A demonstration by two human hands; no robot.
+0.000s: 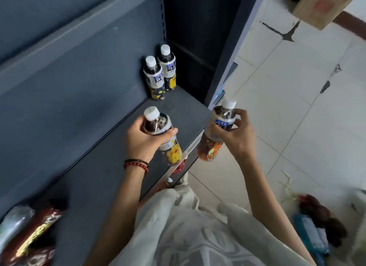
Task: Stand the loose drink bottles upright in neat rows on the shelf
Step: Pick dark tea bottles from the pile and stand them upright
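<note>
Bottles filled both hands. The left hand (141, 139), with bead bracelets (136, 164) at its wrist, gripped a dark drink bottle with a yellow cartoon label (174, 152) round its shoulder. The thumb lay across the front and the fingers curled behind. That bottle hung tilted over the front part of the grey shelf (111, 166), its white cap pointing up and away. Whether its base touched the shelf could not be told.

The right hand (235, 135) held a second bottle with an orange cartoon label (211, 147), fingers curled round the upper label just under the neck. This one leaned at the shelf's front edge, partly over the tiled floor (297, 87).

Further along the shelf, well apart from both hands, two more bottles stood upright against the back panel (79, 77). The nearer standing bottle (154, 79) was just in front of the farther standing bottle (168, 67), and the pair sat close beside the dark upright post (227, 47).

At the near left end of the shelf lay blurred snack packets (29, 230). A cardboard box (326, 6) showed at the upper right. Dark and blue bundles (316, 222) lay on the floor by the person's right arm.
</note>
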